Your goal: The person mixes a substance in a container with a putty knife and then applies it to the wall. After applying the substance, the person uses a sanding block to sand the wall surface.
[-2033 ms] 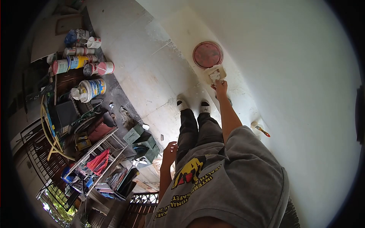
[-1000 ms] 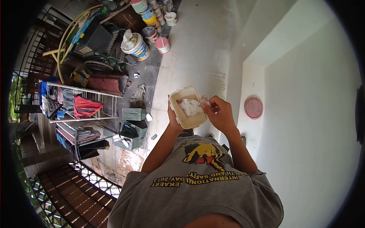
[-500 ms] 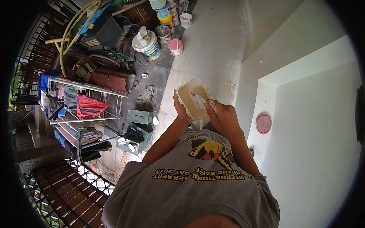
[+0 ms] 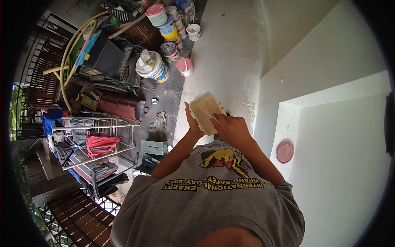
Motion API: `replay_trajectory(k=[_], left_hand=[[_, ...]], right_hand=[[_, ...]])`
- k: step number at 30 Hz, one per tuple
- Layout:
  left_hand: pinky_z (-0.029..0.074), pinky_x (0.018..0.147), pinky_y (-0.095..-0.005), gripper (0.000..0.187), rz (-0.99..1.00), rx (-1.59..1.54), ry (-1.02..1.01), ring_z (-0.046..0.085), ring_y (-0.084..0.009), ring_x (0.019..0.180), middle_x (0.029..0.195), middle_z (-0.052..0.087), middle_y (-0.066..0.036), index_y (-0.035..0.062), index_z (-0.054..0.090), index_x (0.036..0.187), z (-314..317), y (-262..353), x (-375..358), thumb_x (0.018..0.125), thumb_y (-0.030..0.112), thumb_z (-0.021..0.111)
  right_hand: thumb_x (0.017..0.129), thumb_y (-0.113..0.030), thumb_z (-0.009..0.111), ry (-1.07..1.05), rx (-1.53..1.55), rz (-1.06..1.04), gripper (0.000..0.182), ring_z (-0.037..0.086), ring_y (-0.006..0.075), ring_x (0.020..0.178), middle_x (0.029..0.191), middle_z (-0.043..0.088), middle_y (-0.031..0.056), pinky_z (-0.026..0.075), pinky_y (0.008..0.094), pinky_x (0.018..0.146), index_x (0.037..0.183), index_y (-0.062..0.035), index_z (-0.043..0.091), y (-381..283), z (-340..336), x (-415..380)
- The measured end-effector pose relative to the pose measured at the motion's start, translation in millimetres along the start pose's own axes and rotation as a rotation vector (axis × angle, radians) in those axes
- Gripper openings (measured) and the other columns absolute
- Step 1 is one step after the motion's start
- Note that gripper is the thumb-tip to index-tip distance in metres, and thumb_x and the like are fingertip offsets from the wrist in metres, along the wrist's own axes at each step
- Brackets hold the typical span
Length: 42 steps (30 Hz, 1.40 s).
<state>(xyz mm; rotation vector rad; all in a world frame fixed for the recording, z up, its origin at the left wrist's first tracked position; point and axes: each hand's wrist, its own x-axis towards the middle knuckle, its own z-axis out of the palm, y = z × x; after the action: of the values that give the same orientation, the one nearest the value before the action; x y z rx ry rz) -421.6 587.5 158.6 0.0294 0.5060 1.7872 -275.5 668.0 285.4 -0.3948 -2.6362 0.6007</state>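
My left hand (image 4: pixel 194 124) is wrapped around the left side of a cream plastic tub (image 4: pixel 193 108), tilted up in front of my shirt. Pale beige paste coats the inside of the tub. My right hand (image 4: pixel 231 128) is closed over the tub's right side, gripping what looks like a putty knife (image 4: pixel 205 112). Only a thin, pale part of that tool shows inside the tub; the fingers hide the rest.
A white wall with a round red lid (image 4: pixel 284 152) on its ledge stands at right. Paint buckets (image 4: pixel 185 67) and a large white pail (image 4: pixel 159 74) sit ahead. A clothes rack (image 4: pixel 96 126) and green box (image 4: pixel 154 147) are at left.
My right hand has shifted left and turned over the tub, so the putty knife is now mostly hidden. The view has tilted, and surrounding things sit lower in it.
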Motion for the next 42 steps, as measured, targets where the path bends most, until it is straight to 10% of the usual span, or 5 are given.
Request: replay_trajectory(k=[16, 23, 42], left_hand=[[0.047, 0.103, -0.046, 0.08, 0.154, 0.016, 0.386, 0.06, -0.0322, 0.119, 0.132, 0.06, -0.016, 0.0073, 0.051, 0.14, 49, 52, 176, 0.094, 0.069, 0.028], [0.044, 0.107, -0.0493, 0.08, 0.075, -0.07, 0.069, 0.056, -0.0373, 0.124, 0.137, 0.056, -0.018, 0.0072, 0.049, 0.142, 22, 77, 294, 0.093, 0.068, 0.032], [0.048, 0.104, -0.0511, 0.092, -0.359, 0.092, 0.036, 0.059, -0.0372, 0.121, 0.136, 0.058, -0.019, 0.0071, 0.051, 0.141, 97, 220, 585, 0.089, 0.081, 0.033]], right_hand=[[0.099, -0.02, 0.055, -0.201, -0.042, 0.025, 0.023, 0.07, 0.0275, 0.067, 0.085, 0.072, 0.0128, 0.057, 0.0383, 0.06, 0.104, 0.0001, 0.064, 182, 3, 169], [0.101, -0.023, 0.054, -0.137, 0.123, 0.162, 0.029, 0.069, 0.038, 0.067, 0.079, 0.07, 0.021, 0.056, 0.0451, 0.064, 0.109, 0.0028, 0.064, 232, 12, 219], [0.098, -0.014, 0.06, 0.23, -0.138, 0.549, 0.02, 0.07, 0.037, 0.066, 0.083, 0.071, 0.0224, 0.057, 0.0425, 0.058, 0.108, 0.0032, 0.064, 346, -21, 436]])
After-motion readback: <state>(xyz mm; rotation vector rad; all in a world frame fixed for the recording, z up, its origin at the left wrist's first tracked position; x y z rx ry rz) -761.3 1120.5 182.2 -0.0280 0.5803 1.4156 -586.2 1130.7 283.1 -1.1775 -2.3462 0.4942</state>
